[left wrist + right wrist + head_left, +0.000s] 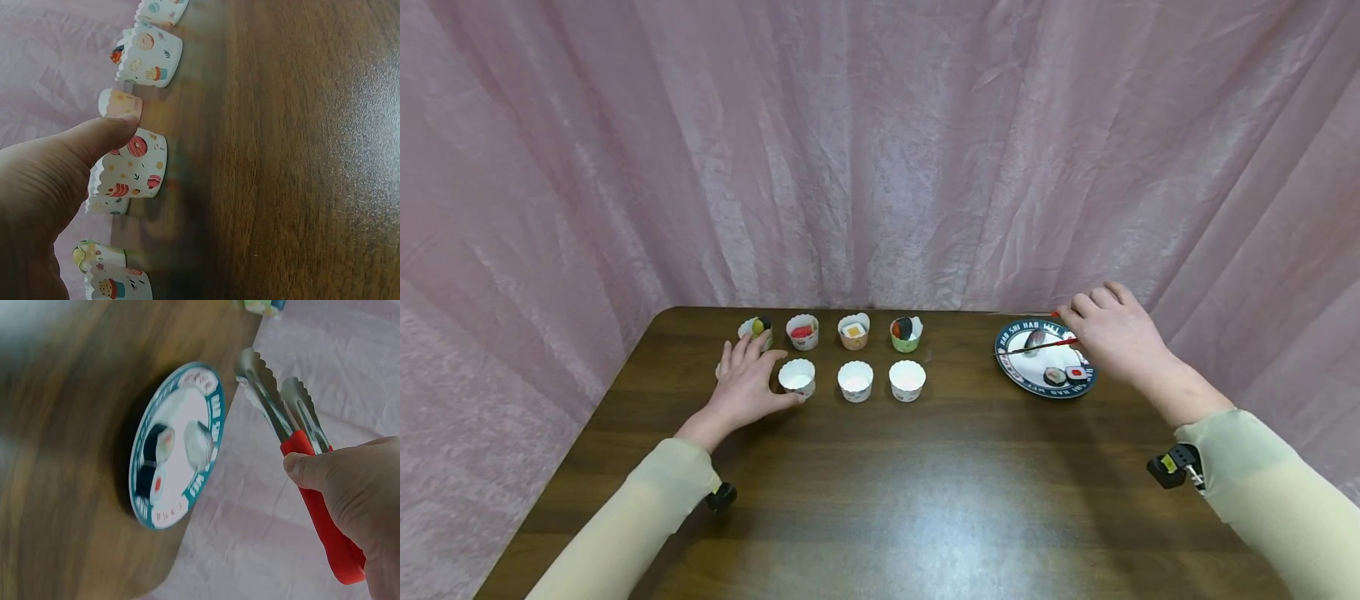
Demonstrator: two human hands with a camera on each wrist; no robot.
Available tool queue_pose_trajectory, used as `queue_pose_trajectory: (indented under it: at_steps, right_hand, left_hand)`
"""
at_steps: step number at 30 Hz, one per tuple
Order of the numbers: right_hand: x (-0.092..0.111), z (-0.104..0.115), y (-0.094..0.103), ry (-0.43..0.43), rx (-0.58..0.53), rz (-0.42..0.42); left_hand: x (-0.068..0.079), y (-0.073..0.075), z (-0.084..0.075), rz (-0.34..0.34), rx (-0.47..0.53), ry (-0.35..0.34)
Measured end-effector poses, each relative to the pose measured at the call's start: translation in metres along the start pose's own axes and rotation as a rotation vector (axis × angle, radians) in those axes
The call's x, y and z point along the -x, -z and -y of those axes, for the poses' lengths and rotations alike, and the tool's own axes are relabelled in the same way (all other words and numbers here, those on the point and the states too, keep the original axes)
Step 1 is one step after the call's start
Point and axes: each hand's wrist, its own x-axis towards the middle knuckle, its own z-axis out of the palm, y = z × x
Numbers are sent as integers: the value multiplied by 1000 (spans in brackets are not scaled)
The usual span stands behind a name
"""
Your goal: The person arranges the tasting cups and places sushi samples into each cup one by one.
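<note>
My left hand (747, 385) is spread at the left end of the front row, its thumb and index finger on either side of a white paper baking cup (797, 377). In the left wrist view the thumb overlaps a donut-printed cup (139, 164). My right hand (1116, 337) grips metal tongs (307, 453) by their red handles; their scalloped tips are apart with nothing between them. Below the tongs is a round plate (1028, 387) with blue-green lettering, bearing a dark-wrapped sushi roll (1055, 377), a red-centred one (1076, 373) and a grey-striped sushi piece (1033, 342).
Two more white cups (855, 382) (907, 381) stand in front. Behind them are cups holding a red-topped piece (802, 332), a yellow-topped piece (853, 332), a dark-and-orange piece (903, 328) and a green-and-black piece (762, 325). Another cup is mostly hidden under my left hand. A pink curtain (880, 167) hangs behind the table.
</note>
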Motion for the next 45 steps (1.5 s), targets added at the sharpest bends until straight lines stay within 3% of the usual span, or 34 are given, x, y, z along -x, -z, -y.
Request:
queue_pose_trajectory:
  at_steps: [8,21,33,45]
  right_hand:
    - [3,-20,7,-23,44,101]
    - [0,-41,11,40,145,157]
    - [-25,-44,2,89,196,237]
    - [-43,-34,-9,135,199,176]
  left_hand:
    - [-3,-4,3,8,-18,1]
    - [-7,-7,4,30,8,15]
    - [-5,-7,1,15,19,22]
    - [-6,-6,1,20,34,30]
